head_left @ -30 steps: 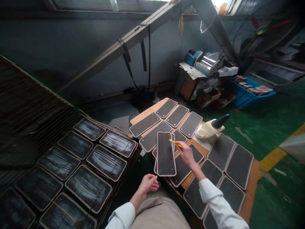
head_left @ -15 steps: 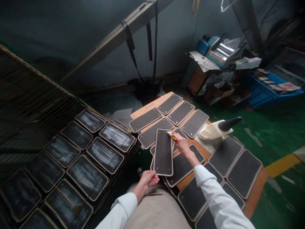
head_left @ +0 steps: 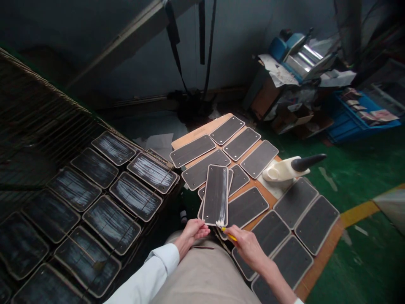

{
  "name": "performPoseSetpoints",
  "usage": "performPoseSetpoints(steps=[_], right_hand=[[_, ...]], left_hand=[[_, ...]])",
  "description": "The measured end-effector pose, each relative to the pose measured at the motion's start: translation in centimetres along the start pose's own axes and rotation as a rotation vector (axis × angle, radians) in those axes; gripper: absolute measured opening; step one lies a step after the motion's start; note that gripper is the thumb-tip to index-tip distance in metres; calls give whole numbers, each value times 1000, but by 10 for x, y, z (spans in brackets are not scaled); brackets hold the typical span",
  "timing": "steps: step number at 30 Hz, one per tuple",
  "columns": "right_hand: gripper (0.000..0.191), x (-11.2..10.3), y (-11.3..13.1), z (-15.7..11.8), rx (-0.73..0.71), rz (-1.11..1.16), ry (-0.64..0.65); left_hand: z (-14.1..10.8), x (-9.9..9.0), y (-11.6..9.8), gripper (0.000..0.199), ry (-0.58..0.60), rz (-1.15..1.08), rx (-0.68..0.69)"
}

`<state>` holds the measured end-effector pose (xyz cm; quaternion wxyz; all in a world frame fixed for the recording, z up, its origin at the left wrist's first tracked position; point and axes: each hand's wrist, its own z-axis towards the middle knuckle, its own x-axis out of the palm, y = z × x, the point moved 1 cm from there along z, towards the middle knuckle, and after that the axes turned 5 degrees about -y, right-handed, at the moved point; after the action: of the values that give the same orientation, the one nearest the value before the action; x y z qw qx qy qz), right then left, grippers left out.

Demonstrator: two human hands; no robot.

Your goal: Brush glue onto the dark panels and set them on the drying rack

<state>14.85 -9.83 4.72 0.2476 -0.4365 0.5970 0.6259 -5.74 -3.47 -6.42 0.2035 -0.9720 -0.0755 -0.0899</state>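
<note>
A dark rectangular panel (head_left: 214,194) with a pale border and small rivets lies tilted over other panels in front of me. My left hand (head_left: 193,230) is closed, pinching its near left corner between thumb and fingers. In my right hand (head_left: 248,245) is a brush (head_left: 230,234) with a yellow handle, its white-loaded tip touching the panel's near right corner. A whitish wet streak runs along the panel's right side. Beyond it, several bare dark panels (head_left: 242,143) lie side by side on a brown board (head_left: 202,136).
To my left, a wire rack (head_left: 68,100) bears several panels (head_left: 136,196) streaked white. A cream bottle (head_left: 278,169) with a black nozzle lies at the board's right edge. A blue roller machine (head_left: 297,52) and a blue crate (head_left: 357,120) stand at the back right.
My right hand has drawn the brush from the panel's far end to its near right corner. A white streak now shows along that side. My left hand keeps the same corner.
</note>
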Motion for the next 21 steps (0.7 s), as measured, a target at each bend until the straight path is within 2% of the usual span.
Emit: performPoseSetpoints(steps=[3, 7, 10, 13, 15, 17, 21], right_hand=[[20, -19, -4, 18, 6, 69, -81], [21, -41, -29, 87, -21, -14, -279], [23, -47, -46, 143, -29, -134, -395], [22, -43, -55, 175, -34, -221, -435], [22, -36, -54, 177, -37, -258, -408], [23, -25, -49, 163, -55, -271, -338], [30, 2, -22, 97, -98, -265, -125]], left_hand=[[-1, 0, -1, 17, 0, 7, 12], [-3, -1, -1, 18, -11, 22, 38], [-3, -1, -1, 18, -23, 31, 54], [-3, -1, 0, 18, -30, 36, 65], [-2, -2, -1, 18, -32, 37, 69], [-2, -3, -1, 18, -32, 39, 68], [0, -6, -4, 21, -22, 44, 62]])
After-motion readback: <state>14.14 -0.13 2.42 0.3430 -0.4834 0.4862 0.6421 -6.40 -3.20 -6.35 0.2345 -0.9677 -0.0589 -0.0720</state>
